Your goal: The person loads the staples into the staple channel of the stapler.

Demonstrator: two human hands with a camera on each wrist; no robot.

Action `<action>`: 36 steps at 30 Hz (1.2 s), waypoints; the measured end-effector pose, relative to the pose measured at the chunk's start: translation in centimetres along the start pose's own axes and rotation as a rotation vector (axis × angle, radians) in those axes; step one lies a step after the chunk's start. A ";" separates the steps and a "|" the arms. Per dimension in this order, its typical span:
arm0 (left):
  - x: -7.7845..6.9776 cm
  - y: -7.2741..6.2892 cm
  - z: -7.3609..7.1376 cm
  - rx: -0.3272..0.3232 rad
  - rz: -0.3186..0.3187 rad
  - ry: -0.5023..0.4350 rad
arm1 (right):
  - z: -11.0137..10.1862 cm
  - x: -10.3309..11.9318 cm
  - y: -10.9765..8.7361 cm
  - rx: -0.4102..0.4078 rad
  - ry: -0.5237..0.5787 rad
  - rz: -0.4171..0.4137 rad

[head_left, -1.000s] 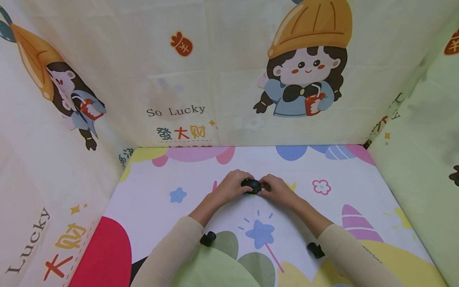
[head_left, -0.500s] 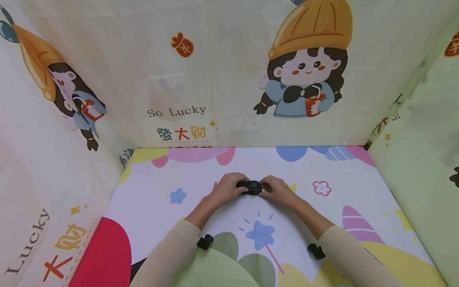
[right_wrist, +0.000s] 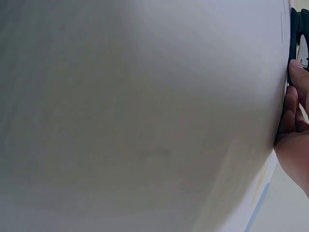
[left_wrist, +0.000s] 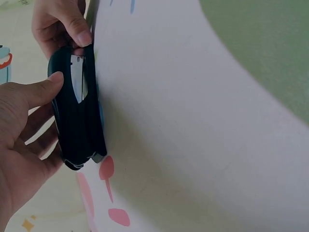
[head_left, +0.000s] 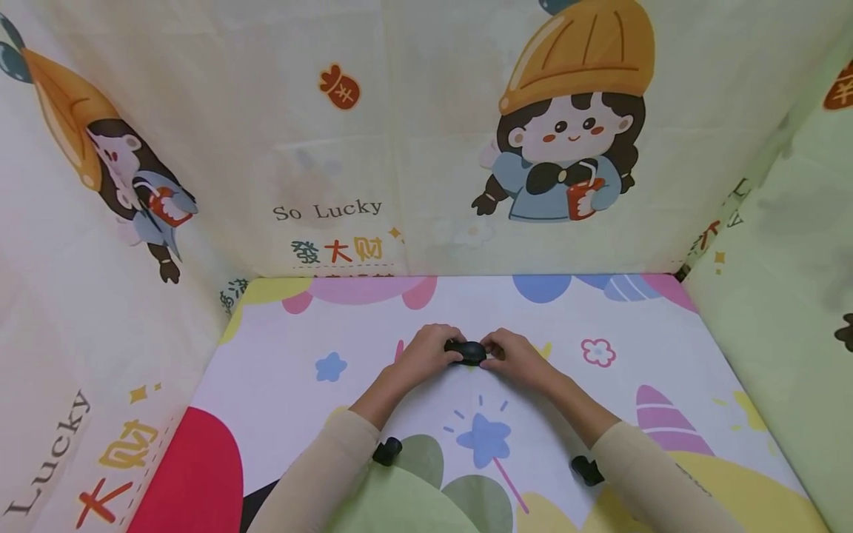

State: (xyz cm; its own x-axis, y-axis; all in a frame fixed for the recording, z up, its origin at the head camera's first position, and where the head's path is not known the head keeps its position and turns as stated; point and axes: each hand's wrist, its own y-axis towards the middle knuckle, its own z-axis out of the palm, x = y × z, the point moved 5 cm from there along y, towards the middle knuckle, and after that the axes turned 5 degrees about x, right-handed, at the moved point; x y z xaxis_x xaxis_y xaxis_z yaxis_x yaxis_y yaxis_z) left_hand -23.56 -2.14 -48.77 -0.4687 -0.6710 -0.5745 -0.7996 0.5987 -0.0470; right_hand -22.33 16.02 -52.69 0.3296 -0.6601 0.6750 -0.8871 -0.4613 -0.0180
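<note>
A black stapler [head_left: 472, 354] is held between both hands near the middle of the table. My left hand [head_left: 426, 351] grips its left part; in the left wrist view the thumb lies on the side of the black body [left_wrist: 75, 125] and the other fingers go behind it. My right hand [head_left: 520, 358] pinches the opposite end, thumb and fingertips close together there. A pale metal strip [left_wrist: 78, 79] shows in the stapler's side opening. In the right wrist view, only part of the right hand [right_wrist: 297, 106] and the stapler's dark end [right_wrist: 294, 36] appear at the right edge.
The white tabletop [head_left: 400, 414] carries printed stars, flowers and coloured shapes. Patterned cloth walls stand at the back [head_left: 426, 163], left [head_left: 60, 296] and right [head_left: 780, 311]. A black wrist device [head_left: 388, 451] sits beside the left sleeve, another [head_left: 587, 470] beside the right.
My left hand shifts slightly left by half a second ago, then a little back to the right. The right hand stays at the stapler's end almost unmoved.
</note>
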 end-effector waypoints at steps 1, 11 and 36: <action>0.0 0.0 0.0 0.002 -0.002 0.000 | 0.0 0.0 0.0 0.002 0.001 0.003; 0.1 -0.1 -0.1 -0.001 -0.004 -0.030 | 0.1 0.0 -0.1 0.009 0.002 0.034; 1.8 -3.6 -4.7 -0.020 -0.082 0.123 | -4.3 0.3 -1.7 -0.100 -0.009 -0.022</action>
State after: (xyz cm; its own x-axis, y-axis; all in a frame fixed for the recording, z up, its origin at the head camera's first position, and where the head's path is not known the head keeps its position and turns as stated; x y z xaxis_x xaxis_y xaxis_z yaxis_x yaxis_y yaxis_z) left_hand -23.34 -7.58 -45.78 -0.4427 -0.7665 -0.4653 -0.8440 0.5314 -0.0725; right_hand -22.14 19.10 -49.30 0.3516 -0.6560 0.6679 -0.9074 -0.4142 0.0709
